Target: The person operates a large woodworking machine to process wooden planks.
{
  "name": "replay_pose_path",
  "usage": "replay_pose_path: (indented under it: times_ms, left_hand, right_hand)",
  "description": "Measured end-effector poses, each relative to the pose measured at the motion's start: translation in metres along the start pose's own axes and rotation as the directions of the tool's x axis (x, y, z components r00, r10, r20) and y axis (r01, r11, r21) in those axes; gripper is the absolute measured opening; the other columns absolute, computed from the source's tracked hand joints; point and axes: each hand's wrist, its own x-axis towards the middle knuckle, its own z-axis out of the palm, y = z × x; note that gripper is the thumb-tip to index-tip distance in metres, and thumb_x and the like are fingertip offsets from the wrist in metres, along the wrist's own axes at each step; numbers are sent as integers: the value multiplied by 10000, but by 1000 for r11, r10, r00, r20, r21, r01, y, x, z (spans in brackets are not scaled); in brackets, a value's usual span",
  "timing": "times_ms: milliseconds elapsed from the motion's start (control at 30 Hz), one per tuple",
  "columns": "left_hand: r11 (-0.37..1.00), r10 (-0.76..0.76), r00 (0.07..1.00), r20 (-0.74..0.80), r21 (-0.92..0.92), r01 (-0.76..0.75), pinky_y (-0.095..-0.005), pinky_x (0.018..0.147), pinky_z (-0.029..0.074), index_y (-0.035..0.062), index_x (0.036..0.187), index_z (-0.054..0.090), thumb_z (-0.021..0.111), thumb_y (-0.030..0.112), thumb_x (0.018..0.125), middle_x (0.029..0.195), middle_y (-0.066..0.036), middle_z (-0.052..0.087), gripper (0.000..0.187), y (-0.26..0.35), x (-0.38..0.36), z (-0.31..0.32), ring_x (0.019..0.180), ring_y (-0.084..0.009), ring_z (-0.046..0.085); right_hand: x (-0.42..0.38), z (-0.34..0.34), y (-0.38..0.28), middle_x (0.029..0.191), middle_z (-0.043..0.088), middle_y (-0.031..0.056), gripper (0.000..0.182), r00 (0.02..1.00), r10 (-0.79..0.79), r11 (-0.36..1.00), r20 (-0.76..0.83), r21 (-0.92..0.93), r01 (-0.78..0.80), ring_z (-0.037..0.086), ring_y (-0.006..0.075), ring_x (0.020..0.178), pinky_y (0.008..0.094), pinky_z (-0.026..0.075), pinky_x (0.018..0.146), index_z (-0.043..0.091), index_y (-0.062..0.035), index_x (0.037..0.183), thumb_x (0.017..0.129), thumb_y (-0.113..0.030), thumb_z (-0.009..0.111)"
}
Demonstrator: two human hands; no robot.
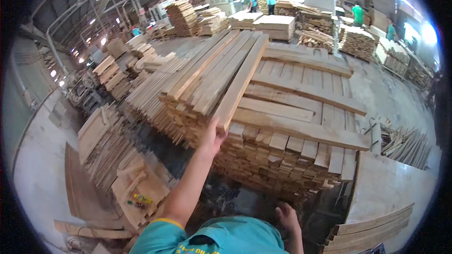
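My left hand [214, 137] is closed on the near end of a long wooden board [242, 82], which lies lengthwise on top of a large stack of boards [282, 153]. To the left of it are more long boards [207, 68] side by side. Several planks [301, 127] lie crosswise on the right part of the stack. My right hand [286, 216] is low in front of the stack, touching nothing, with its fingers apart and slightly curled.
Boards [372, 230] lie on a pale surface [391, 186] at the lower right. Wood piles [106, 146] stand at the left, thin offcuts [407, 143] at the right. Several people are at the back, one in blue [270, 0], one in green [358, 15].
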Motion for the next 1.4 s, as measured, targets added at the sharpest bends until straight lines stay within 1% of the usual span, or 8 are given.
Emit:
replay_pose_path:
  times_ms: [167,267,500,667,900,1100,1200,1400]
  left_hand:
    - [952,-305,830,468,150,265,-492,995,534,18,1399,521,572,575,996,1199,-153,659,690,-1,-104,-25,1171,-309,645]
    - [960,-273,888,371,165,226,-492,974,549,4,1393,516,577,626,963,1216,-161,657,758,2,-77,-35,1180,-299,656]
    - [896,-189,856,482,442,-51,-425,1039,516,-17,1497,408,621,351,1005,1388,-128,581,651,-14,-55,-6,1211,-245,621]
    - [801,-532,478,699,598,18,-415,1039,512,-20,1488,420,645,355,985,1380,-130,589,666,-126,-40,112,1203,-242,624]
    - [669,-725,191,662,742,-34,-398,1038,504,-25,1471,441,685,363,950,1365,-134,603,694,-190,-59,157,1188,-235,630]
    - [563,-819,60,570,820,-103,-383,1038,497,-29,1458,459,720,370,920,1352,-137,614,719,-139,-243,260,1176,-230,635]
    - [533,-839,34,544,832,-153,-376,1037,494,-31,1451,467,737,374,906,1346,-138,620,731,-235,-119,190,1169,-227,638]
    - [469,-873,-54,484,806,-362,-370,981,521,-39,1417,489,792,364,866,1265,-132,651,746,-296,-169,221,1107,-236,665]
  right_hand:
    - [-7,18,36,1160,707,249,537,994,77,995,-82,67,-72,701,359,1073,424,557,908,627,51,1283,957,-365,722]
    - [-27,3,-4,1185,703,223,520,967,256,963,-23,90,-253,684,347,1112,430,547,927,624,-5,1316,966,-384,687]
    - [-30,20,9,1229,679,219,549,999,-20,998,-29,-63,18,634,437,1129,491,526,939,607,-59,1333,975,-474,630]
    - [-67,32,11,1307,635,236,553,990,95,995,-103,16,-93,602,419,1207,489,487,1028,562,-29,1382,1012,-441,572]
    - [-114,60,46,1259,656,238,532,956,269,959,-114,124,-255,615,419,1186,496,496,1008,564,-31,1367,1017,-432,570]
    - [-149,66,74,1256,664,220,520,922,304,949,-242,163,-270,618,410,1188,490,496,1010,567,-36,1366,1017,-422,570]
    - [-170,59,71,1343,626,215,552,871,378,922,-313,207,-326,585,388,1256,467,474,1058,546,-51,1403,1017,-445,563]
    - [-241,72,72,1381,613,196,582,703,522,850,-483,357,-387,567,371,1298,448,458,1091,541,-69,1424,1016,-483,552]
